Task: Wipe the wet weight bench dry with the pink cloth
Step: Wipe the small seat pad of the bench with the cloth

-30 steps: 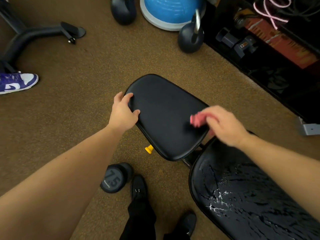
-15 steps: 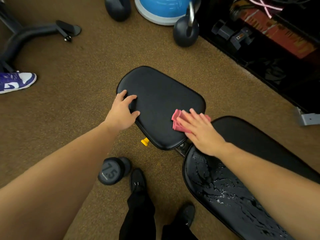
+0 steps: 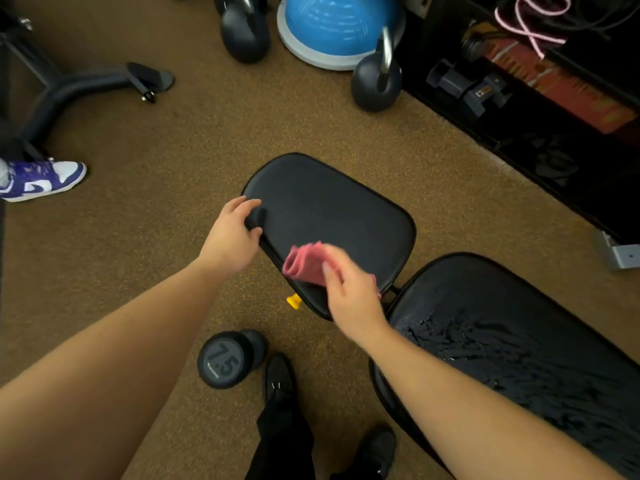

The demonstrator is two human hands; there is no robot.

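Bench (image 3: pixel 346 216), centre frame, gets a wipe: the right hand (image 3: pixel 353 292) holds the bunched pink cloth (image 3: pixel 301 263) in a closed grip at the seat pad's lower edge, while the left hand (image 3: pixel 232 237) curls its grip over the pad's left rim to steady it. The seat pad looks matte and dry; the back pad (image 3: pixel 519 341), lower right, glistens with streaks and beads of water, so most of the job seems to lie there. Risks from here: a cloth kept balled up may smear water rather than lift it, and drips off the back pad could reach the floor (image 3: pixel 173 168) beside the shoes (image 3: pixel 280 379). A dumbbell (image 3: pixel 225 360) lying by the feet, lower centre, could trip a step. Its end cap reads "7.5", with a small brand word too blurred to make out.
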